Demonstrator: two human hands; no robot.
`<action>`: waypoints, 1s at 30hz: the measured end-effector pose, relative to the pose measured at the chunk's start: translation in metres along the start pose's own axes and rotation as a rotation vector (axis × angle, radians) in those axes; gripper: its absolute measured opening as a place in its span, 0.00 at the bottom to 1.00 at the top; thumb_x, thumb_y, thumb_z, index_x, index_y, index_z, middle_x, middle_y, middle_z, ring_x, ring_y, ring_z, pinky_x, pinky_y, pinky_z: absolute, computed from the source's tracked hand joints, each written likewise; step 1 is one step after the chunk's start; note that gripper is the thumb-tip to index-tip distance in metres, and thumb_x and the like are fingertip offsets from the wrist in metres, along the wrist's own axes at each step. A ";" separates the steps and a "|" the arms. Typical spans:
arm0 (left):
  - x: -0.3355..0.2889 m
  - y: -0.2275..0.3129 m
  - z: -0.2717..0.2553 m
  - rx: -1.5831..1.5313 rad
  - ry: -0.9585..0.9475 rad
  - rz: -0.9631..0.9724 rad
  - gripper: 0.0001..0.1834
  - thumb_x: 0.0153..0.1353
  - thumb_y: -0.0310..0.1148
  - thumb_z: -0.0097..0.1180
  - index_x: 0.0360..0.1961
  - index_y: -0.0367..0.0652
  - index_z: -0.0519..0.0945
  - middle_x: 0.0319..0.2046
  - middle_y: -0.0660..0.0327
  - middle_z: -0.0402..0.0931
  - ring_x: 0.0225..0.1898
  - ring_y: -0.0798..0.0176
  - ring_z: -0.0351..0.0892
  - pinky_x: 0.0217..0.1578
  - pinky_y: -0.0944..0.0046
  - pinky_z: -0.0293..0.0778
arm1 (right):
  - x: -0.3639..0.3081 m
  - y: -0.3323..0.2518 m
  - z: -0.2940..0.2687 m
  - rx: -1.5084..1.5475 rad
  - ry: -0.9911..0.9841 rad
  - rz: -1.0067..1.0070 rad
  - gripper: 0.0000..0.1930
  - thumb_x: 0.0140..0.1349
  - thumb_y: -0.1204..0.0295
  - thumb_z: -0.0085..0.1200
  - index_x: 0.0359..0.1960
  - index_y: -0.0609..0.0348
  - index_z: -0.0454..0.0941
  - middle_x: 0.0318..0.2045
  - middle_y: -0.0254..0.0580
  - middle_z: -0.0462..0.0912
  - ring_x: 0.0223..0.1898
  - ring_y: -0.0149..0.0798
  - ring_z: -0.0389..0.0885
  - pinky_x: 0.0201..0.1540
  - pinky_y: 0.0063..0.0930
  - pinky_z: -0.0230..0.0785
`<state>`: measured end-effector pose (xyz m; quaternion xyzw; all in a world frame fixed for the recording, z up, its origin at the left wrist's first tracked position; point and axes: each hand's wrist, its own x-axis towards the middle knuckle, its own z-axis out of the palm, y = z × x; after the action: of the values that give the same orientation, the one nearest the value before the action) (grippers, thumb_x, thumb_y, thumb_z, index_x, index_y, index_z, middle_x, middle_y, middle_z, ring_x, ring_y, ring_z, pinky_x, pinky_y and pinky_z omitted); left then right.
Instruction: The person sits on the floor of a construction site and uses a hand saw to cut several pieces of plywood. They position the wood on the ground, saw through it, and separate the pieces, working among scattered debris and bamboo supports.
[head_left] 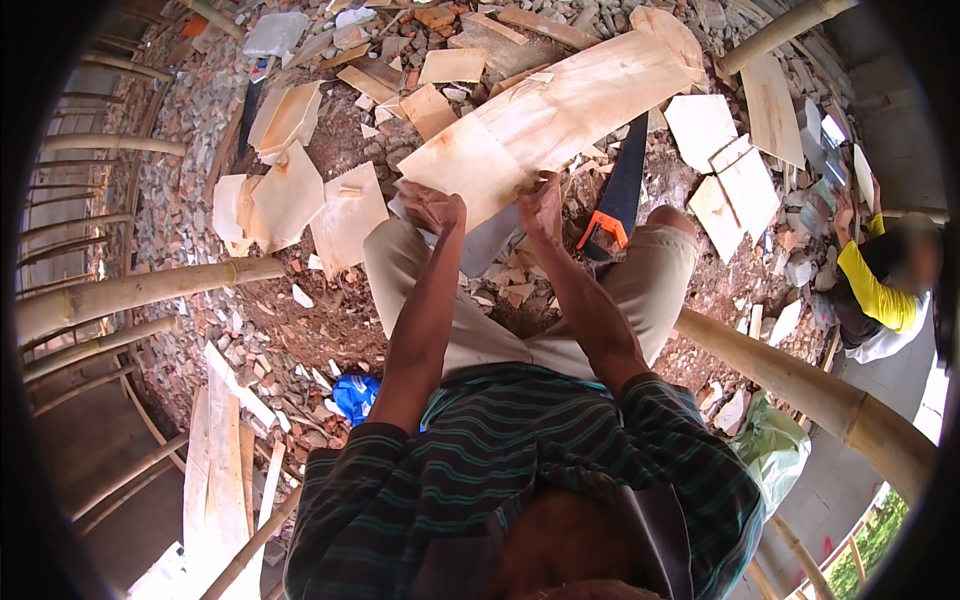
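Observation:
A squarish piece of plywood (466,165) lies over the near end of a long, pale wooden board (590,98). My left hand (434,208) is closed on the plywood piece's near left corner. At its near right corner my right hand (541,208) is closed too, its fingertips partly hidden, with the thumb at the edge. A handsaw (625,180) with a dark blade and an orange handle rests just right of my right hand, beside my knee. Below the plywood, between my knees, part of a grey surface (490,240) shows.
Cut plywood pieces (290,195) lie at left, with more pieces (735,190) at right. Broken brick rubble covers the ground. Bamboo poles (150,290) cross both sides, one pole (820,395) close by my right leg. A person in yellow sleeves (880,280) sits at far right. A blue plastic wrapper (355,397) lies left.

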<state>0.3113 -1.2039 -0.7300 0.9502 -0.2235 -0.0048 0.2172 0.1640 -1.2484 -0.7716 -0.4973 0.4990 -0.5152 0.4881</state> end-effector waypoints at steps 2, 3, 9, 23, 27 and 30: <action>-0.004 0.002 0.002 0.194 0.135 0.186 0.48 0.43 0.26 0.55 0.68 0.45 0.46 0.61 0.35 0.56 0.65 0.44 0.54 0.62 0.48 0.54 | 0.001 0.010 0.002 0.323 -0.022 -0.058 0.22 0.51 0.69 0.57 0.46 0.65 0.64 0.27 0.42 0.70 0.28 0.36 0.69 0.32 0.32 0.67; -0.003 0.000 0.004 0.240 0.105 0.266 0.48 0.43 0.25 0.55 0.68 0.46 0.47 0.63 0.36 0.52 0.67 0.44 0.49 0.63 0.47 0.51 | 0.002 0.014 0.004 0.346 -0.008 0.003 0.22 0.52 0.70 0.57 0.46 0.65 0.64 0.27 0.42 0.70 0.28 0.36 0.69 0.31 0.31 0.67; 0.010 -0.008 0.034 0.026 -0.234 0.586 0.35 0.51 0.25 0.47 0.64 0.48 0.62 0.67 0.50 0.53 0.68 0.47 0.49 0.65 0.44 0.46 | -0.003 0.007 0.007 -0.278 0.074 -0.048 0.21 0.53 0.74 0.56 0.46 0.65 0.63 0.31 0.45 0.75 0.33 0.34 0.73 0.33 0.30 0.68; -0.015 0.014 0.031 0.101 0.031 0.567 0.30 0.61 0.42 0.46 0.64 0.42 0.62 0.64 0.46 0.56 0.66 0.45 0.52 0.63 0.40 0.45 | -0.045 0.011 -0.112 -1.432 -0.056 0.599 0.32 0.52 0.62 0.57 0.56 0.64 0.62 0.56 0.60 0.65 0.60 0.55 0.62 0.58 0.50 0.55; -0.012 0.015 0.028 0.099 -0.007 0.572 0.32 0.61 0.44 0.46 0.64 0.42 0.60 0.64 0.45 0.56 0.66 0.45 0.52 0.63 0.39 0.44 | -0.046 0.026 -0.131 -1.488 -0.211 0.459 0.29 0.52 0.64 0.55 0.55 0.63 0.65 0.58 0.57 0.62 0.61 0.55 0.59 0.60 0.54 0.51; -0.013 0.018 0.023 0.067 -0.036 0.552 0.33 0.61 0.46 0.45 0.64 0.41 0.60 0.64 0.44 0.55 0.66 0.45 0.51 0.63 0.39 0.44 | -0.036 0.023 -0.145 -1.325 -0.276 0.268 0.27 0.51 0.66 0.55 0.52 0.66 0.66 0.46 0.60 0.73 0.48 0.59 0.73 0.51 0.51 0.64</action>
<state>0.2896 -1.2222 -0.7449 0.8596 -0.4779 0.0450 0.1748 0.0200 -1.2087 -0.7965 -0.6858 0.6992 0.0314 0.1997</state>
